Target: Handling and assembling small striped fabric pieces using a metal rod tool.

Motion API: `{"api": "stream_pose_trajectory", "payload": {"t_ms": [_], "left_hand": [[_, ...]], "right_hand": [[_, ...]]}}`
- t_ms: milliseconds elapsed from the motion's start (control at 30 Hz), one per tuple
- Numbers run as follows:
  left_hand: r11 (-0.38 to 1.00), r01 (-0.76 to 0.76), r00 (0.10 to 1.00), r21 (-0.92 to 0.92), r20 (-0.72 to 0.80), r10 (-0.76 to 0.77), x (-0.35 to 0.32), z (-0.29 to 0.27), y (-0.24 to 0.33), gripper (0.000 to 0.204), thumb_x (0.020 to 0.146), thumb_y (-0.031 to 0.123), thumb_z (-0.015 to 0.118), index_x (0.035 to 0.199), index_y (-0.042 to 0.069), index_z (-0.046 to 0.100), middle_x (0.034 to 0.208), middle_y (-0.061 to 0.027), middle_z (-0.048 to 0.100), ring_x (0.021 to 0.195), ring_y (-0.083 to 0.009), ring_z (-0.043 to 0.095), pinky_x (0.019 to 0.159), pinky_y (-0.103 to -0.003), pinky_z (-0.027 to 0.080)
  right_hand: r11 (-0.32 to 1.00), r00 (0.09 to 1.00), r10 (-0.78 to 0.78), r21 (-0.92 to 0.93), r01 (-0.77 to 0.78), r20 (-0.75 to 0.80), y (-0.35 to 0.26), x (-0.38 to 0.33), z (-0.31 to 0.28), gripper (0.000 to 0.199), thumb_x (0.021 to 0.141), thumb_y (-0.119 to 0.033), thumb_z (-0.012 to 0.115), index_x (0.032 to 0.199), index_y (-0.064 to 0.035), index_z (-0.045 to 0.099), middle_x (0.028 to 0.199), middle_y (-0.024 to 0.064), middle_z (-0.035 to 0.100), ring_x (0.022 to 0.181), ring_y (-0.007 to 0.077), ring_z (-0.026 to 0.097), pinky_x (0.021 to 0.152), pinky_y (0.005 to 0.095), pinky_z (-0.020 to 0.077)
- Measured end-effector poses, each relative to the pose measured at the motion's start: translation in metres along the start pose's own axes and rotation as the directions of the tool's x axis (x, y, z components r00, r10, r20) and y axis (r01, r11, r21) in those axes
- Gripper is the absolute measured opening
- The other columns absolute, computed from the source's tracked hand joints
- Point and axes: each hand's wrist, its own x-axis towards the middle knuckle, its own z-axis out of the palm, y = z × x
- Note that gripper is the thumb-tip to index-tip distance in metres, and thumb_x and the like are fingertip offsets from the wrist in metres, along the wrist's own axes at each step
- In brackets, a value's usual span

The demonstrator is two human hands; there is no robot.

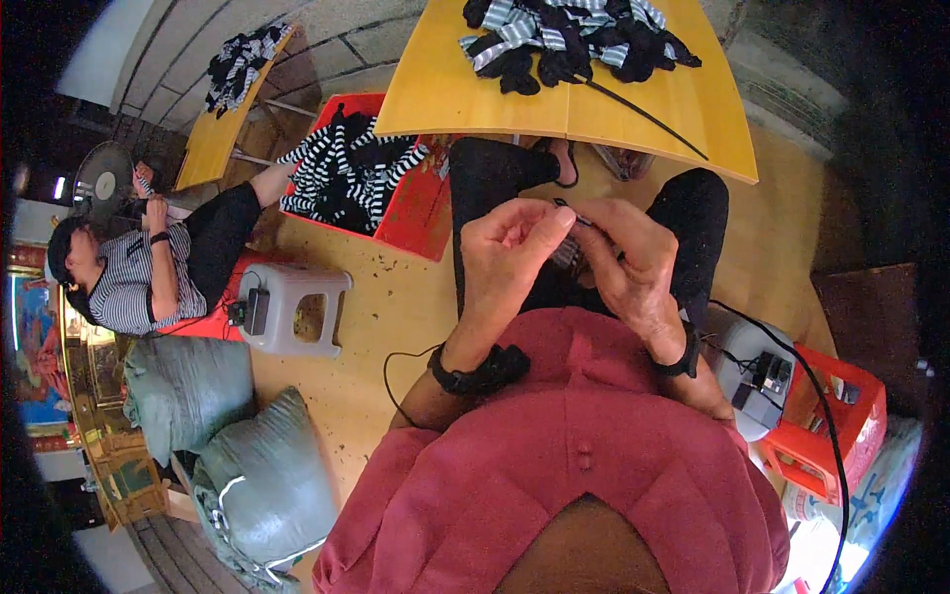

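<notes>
Yellow table (pixel 445 89) at 12 o'clock, black trousers (pixel 699 218) nearer in; left hand (pixel 510 247) and right hand (pixel 635 259) together above them, pinching a small dark piece (pixel 560 202) between them at 12. Shallow fingertip hold could let it slip; dark on dark, it'd be hard to spot.

Around me: speckled tan floor (pixel 371 332), grey block wall (pixel 356 20), broad yellow desk (pixel 426 89) with another desk (pixel 206 148) to its left, a grey plastic stool (pixel 280 282) at left, a red stool (pixel 863 436) at right.

No legible text or numbers
</notes>
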Motion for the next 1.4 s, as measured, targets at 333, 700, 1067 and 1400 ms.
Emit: {"api": "stream_pose_trajectory", "payload": {"t_ms": [333,700,1067,1400], "left_hand": [[0.992,0.118,0.985,0.051,0.123,-0.123,0.004,-0.010,-0.006,0.014,0.079,0.012,0.065,0.085,-0.001,0.064,0.067,-0.0013,0.059,0.058,-0.0073,0.052,0.053,-0.021,0.040],[0.987,0.142,0.961,0.071,0.229,-0.155,0.007,-0.010,-0.023,0.014,0.080,0.014,0.065,0.080,0.000,0.061,0.068,-0.0004,0.058,0.060,-0.0058,0.051,0.054,-0.019,0.041],[0.973,0.199,0.960,0.120,0.177,-0.219,0.008,-0.010,-0.028,0.010,0.075,0.007,0.067,0.075,0.002,0.059,0.065,-0.0011,0.058,0.057,-0.0067,0.053,0.051,-0.020,0.042],[0.973,0.117,0.991,-0.198,0.086,-0.102,0.014,-0.007,-0.028,0.019,0.069,-0.005,0.061,0.083,0.003,0.051,0.073,-0.0036,0.059,0.052,-0.0064,0.048,0.044,-0.020,0.036]], "right_hand": [[0.766,0.862,0.462,0.396,-0.506,0.208,-0.006,-0.015,-0.003,0.015,0.080,-0.004,0.063,0.093,0.0027,0.062,0.077,0.0072,0.065,0.067,0.0147,0.062,0.058,0.0257,0.0488],[0.585,0.692,0.592,0.371,-0.722,0.414,0.023,-0.015,-0.009,0.013,0.085,-0.014,0.059,0.088,-0.0020,0.064,0.069,0.0004,0.062,0.054,0.0047,0.053,0.045,0.0180,0.0419],[0.343,0.644,0.683,0.628,-0.699,0.343,0.020,-0.024,0.004,0.008,0.082,-0.011,0.059,0.083,-0.0041,0.062,0.063,-0.0024,0.054,0.049,0.0033,0.041,0.043,0.0172,0.0275],[0.367,0.666,0.631,0.603,-0.708,0.397,0.020,-0.034,0.002,0.007,0.083,-0.010,0.056,0.081,-0.0037,0.058,0.063,-0.0038,0.050,0.054,0.0030,0.041,0.046,0.0186,0.0295]]}}
